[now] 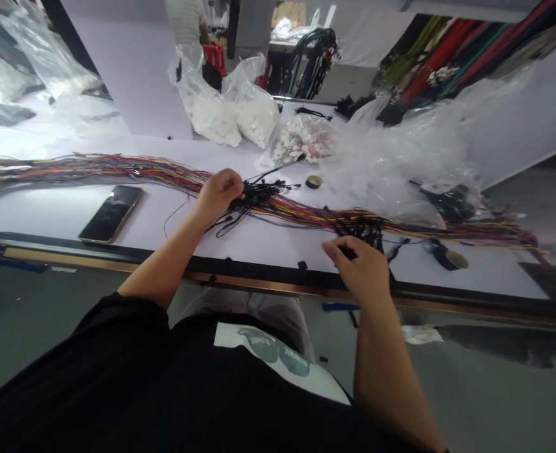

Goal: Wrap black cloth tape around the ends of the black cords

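Right, so across the white worktop (278, 246) runs the long bundle of coloured wires (301, 216), stretched side to side. Big crumpled clear bag (395, 163) behind it! The right hand (365, 267) hovers by the front edge, thumb and fingers curled; can't tell if anything's inside. Over at the bundle, the left hand (219, 192) pinches inward beside black leads (261, 192), its hold on the thin strip (278, 168) unclear. Phone (112, 214) lies left, tape roll (313, 182) behind the wires.
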`<action>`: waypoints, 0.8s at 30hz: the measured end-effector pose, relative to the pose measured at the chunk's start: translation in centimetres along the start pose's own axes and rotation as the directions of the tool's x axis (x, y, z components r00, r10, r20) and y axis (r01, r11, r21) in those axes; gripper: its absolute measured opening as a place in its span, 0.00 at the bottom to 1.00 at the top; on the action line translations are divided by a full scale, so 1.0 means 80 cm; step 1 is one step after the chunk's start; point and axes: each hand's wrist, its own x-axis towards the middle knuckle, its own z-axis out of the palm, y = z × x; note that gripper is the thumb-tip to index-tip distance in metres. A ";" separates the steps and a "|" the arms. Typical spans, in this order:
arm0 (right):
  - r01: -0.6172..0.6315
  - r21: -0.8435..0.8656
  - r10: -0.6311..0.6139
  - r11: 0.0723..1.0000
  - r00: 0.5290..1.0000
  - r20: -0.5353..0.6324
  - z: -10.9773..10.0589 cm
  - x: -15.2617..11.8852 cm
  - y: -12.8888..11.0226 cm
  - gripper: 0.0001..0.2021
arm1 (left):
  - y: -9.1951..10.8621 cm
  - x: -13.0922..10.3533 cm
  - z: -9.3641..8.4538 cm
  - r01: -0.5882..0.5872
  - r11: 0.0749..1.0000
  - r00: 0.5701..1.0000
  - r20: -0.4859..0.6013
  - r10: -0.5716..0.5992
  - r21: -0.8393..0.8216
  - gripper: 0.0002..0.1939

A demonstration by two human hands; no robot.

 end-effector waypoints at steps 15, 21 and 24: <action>0.148 0.691 -0.001 0.707 0.978 -0.209 0.077 0.080 -0.052 0.16 | -0.010 -0.021 0.010 -0.163 0.942 0.959 0.273 0.080 0.293 0.14; 0.173 0.622 -0.077 0.764 0.981 -0.177 0.079 0.077 -0.048 0.15 | -0.015 -0.021 -0.021 -0.124 0.991 0.866 0.482 0.131 -0.046 0.16; 0.138 0.602 -0.102 0.786 0.990 -0.094 0.082 0.073 -0.052 0.15 | -0.018 -0.022 -0.018 -0.050 0.990 0.904 0.416 0.101 -0.132 0.18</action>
